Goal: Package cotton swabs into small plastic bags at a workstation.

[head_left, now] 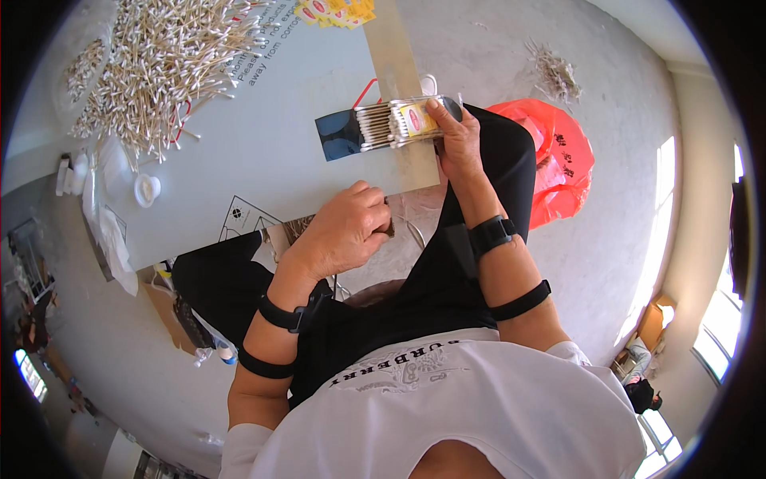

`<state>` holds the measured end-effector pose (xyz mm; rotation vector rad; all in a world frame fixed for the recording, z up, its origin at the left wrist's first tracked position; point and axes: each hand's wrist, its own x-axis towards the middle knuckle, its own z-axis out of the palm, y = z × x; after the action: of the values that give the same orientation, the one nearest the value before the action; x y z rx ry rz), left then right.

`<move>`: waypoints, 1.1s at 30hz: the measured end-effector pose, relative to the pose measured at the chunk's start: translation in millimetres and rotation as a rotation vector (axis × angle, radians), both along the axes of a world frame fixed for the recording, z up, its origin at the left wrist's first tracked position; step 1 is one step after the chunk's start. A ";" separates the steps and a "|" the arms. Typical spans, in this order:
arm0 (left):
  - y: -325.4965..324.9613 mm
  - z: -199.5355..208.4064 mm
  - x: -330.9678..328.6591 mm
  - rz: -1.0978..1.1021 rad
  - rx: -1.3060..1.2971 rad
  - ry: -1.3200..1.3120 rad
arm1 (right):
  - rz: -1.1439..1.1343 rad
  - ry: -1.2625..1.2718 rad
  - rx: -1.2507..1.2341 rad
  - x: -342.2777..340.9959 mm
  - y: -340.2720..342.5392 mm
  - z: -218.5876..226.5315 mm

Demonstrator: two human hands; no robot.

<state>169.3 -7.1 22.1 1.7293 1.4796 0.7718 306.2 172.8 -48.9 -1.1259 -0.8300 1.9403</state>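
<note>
Swabs [167, 68]: matt, wood-like sticks with white, fibrous cotton tips. Dark sheet [339, 137]: smooth, glossy. Labels [337, 11]: smooth; paper or plastic film cannot be determined. Table [271, 144]: smooth, with low sheen. Bag [568, 195]: thin, glossy plastic, creased throughout. Floor [614, 104]: matt, concrete-like. Trousers [507, 148]: matt cloth. Shirt [495, 399]: matt cloth, lightly wrinkled. Straps [523, 300]: matt, fabric-like.

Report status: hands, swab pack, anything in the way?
Right hand gripping swab pack, yellow label showing. Left hand curled near tabletop edge, contents unclear. Loose swab pile apart, upper left; nothing seen blocking.
</note>
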 end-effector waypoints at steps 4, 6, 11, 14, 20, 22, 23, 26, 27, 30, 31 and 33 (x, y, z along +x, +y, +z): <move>-1.9 1.0 -2.5 -0.012 -0.028 -0.036 | 0.012 0.009 -0.014 1.2 0.6 -2.2; 0.3 7.6 1.7 0.060 -0.083 -0.058 | 0.026 0.012 -0.016 2.3 1.6 -3.7; 15.4 -13.0 12.8 0.576 0.297 -0.150 | 0.018 0.033 -0.014 1.8 1.1 -3.2; 33.5 -31.8 13.2 0.881 0.430 -0.689 | 0.025 0.025 -0.001 1.2 1.9 -6.2; 61.0 -36.6 18.8 0.916 0.418 -0.792 | 0.020 -0.048 0.072 2.7 1.0 -5.3; 66.8 -39.1 21.4 0.919 0.427 -0.792 | 0.031 -0.081 0.107 0.6 -1.0 -1.5; 69.4 -40.1 22.7 0.921 0.431 -0.791 | 0.031 -0.081 0.079 0.8 -2.4 1.0; 79.6 -40.2 28.7 0.915 0.441 -0.790 | 0.020 -0.064 0.004 5.2 1.0 3.6; 81.8 -38.7 31.1 0.909 0.421 -0.802 | 0.012 -0.076 0.010 4.2 1.3 1.3; 86.9 -37.9 34.8 0.900 0.380 -0.789 | -0.001 -0.080 0.034 5.3 0.8 -3.9; 88.7 -37.0 36.5 0.890 0.378 -0.786 | 0.004 -0.095 0.062 5.5 1.1 -5.6; 91.5 -36.3 40.9 0.912 0.378 -0.838 | -0.044 -0.091 0.061 -1.2 -3.6 0.3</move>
<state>210.2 84.4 -14.2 0.6423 1.4834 2.0384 305.0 169.2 -48.5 -1.1937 -0.8999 1.8272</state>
